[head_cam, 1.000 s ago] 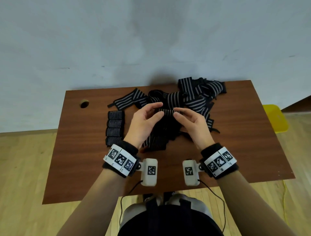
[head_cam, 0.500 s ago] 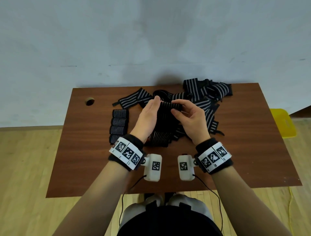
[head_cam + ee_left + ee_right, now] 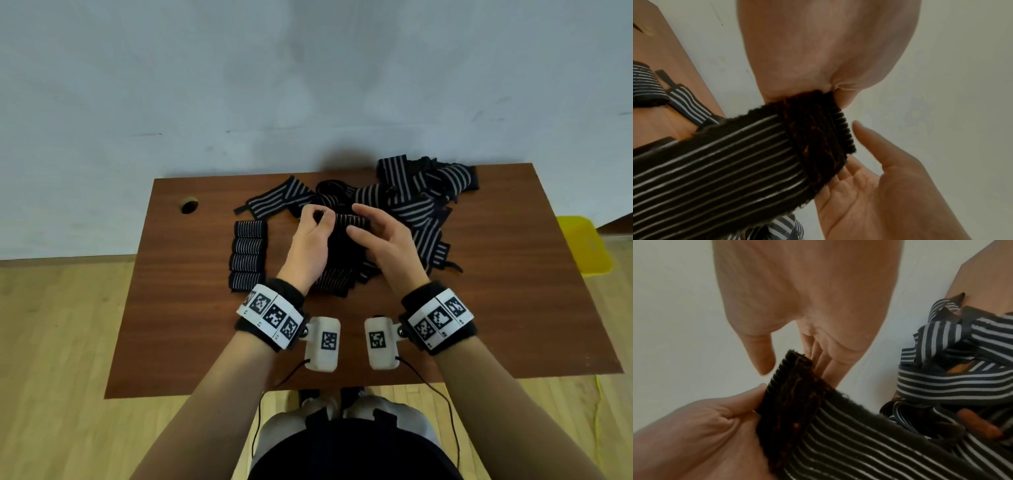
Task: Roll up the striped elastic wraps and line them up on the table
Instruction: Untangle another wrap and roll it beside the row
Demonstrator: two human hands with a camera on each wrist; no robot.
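Observation:
A black striped elastic wrap (image 3: 346, 221) is held up over the table's middle, its end folded over into the start of a roll (image 3: 813, 138). My left hand (image 3: 313, 219) pinches that folded end between thumb and fingers (image 3: 748, 402). My right hand (image 3: 359, 222) is at the other side, its fingers (image 3: 828, 369) nearly straight behind the fold and its thumb (image 3: 760, 356) apart from it. The rest of the wrap (image 3: 859, 443) trails down to the table. Several finished rolls (image 3: 248, 255) lie in a column to the left.
A tangled pile of loose striped wraps (image 3: 421, 202) covers the back right of the brown table (image 3: 191, 325), and one flat wrap (image 3: 277, 200) lies at the back. A cable hole (image 3: 189, 205) sits far left. A yellow object (image 3: 585, 245) stands on the floor to the right.
My left hand has gone from lying flat against the wrap's end to pinching it. My right thumb has come off the fold. Both hands stay over the table's middle.

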